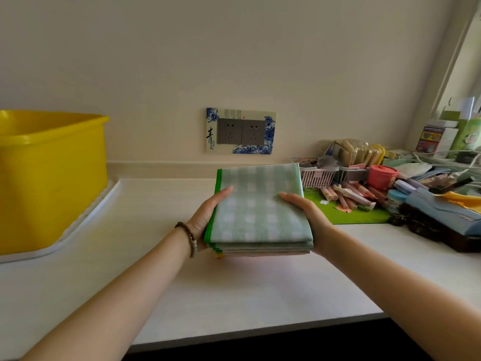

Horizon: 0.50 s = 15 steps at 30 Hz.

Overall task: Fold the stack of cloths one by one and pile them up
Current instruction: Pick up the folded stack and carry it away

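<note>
- The stack of cloths [257, 212] sits between both hands, out in front of the person and over the middle of the white countertop [234, 295]. The top cloth is pale green check with a bright green hem on its left edge, and at least 3 more layers show at the near edge.
- The left hand [208, 220] clasps the stack's left long edge, thumb laid flat on top. The fingers go underneath and are hidden.
- The right hand [304, 212] holds the right long edge the same way, thumb on top and fingers out of sight below.
- The stack's long axis runs straight away from the person toward the wall and the socket plate [240, 131]. Both hands grip the near half, so the far half reaches out past them unsupported.
- The near edge appears raised off the countertop, judging by the shadow under it. Whether the far edge touches down cannot be told.
- Neither hand is nearer: they mirror each other across the stack. Bare countertop lies directly below and toward the person, which looks like the natural place to set the stack down before taking off the top cloth.
- A yellow tub [52, 165] stands well to the left, and a green mat [346, 214] with clutter lies just right of the stack.
</note>
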{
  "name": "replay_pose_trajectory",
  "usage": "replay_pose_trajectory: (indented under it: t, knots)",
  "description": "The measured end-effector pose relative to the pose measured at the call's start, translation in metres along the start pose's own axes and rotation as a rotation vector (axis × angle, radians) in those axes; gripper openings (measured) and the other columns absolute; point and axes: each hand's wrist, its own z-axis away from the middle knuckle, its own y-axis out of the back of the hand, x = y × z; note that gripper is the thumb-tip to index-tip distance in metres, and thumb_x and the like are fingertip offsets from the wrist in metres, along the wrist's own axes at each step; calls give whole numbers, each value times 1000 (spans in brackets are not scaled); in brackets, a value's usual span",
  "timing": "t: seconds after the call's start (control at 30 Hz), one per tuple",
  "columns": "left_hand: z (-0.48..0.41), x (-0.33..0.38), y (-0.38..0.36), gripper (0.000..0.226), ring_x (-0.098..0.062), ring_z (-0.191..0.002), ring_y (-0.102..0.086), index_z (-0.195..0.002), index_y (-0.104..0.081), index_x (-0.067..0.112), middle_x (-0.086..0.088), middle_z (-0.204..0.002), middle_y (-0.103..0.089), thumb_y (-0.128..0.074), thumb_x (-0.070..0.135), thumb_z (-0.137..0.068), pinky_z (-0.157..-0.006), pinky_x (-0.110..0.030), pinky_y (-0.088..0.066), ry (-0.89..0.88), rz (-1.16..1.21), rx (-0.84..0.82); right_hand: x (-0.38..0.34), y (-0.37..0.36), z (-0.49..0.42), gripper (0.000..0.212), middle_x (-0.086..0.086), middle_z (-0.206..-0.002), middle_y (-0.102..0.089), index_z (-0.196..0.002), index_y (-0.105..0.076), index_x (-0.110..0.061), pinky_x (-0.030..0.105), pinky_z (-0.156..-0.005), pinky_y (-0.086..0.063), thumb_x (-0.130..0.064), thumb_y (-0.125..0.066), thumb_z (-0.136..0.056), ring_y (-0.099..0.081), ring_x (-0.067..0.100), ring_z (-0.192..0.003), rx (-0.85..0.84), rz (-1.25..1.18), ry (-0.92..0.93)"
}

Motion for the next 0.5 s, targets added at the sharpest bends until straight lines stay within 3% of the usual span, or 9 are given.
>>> replay_pose_trajectory:
  t: [0.07, 0.23, 0.5]
  knots:
    - [-2, 5, 6, 37, -23, -82, -71, -109, -63, 15, -9, -96, -73, -49, 43, -88, -69, -35, -59, -7, -5, 7, -4, -7, -5, 26, 7, -73, -72, -103, -62, -11, 29, -54, -56, -29, -60, -85, -70, 21, -61, -11, 0, 21]
    - [-27, 24, 25, 44, -26, -87, -69, -108, -64, 15, -10, -100, -72, -58, 45, -75, -82, -40, -54, 18, -52, 33, -21, -16, -38, 22, 7, -71, -72, -94, -63, -11, 29, -54, -57, -28, -61, -80, -69, 21, -60, -73, 33, 40]
    - [-103, 75, 47, 42, -23, -81, -71, -108, -65, 18, -7, -95, -73, -56, 44, -76, -71, -38, -57, -102, 22, 93, -81, -23, -148, 22, 7, -68, -71, -89, -66, -11, 27, -52, -57, -30, -61, -82, -68, 20, -55, -143, 110, 45]
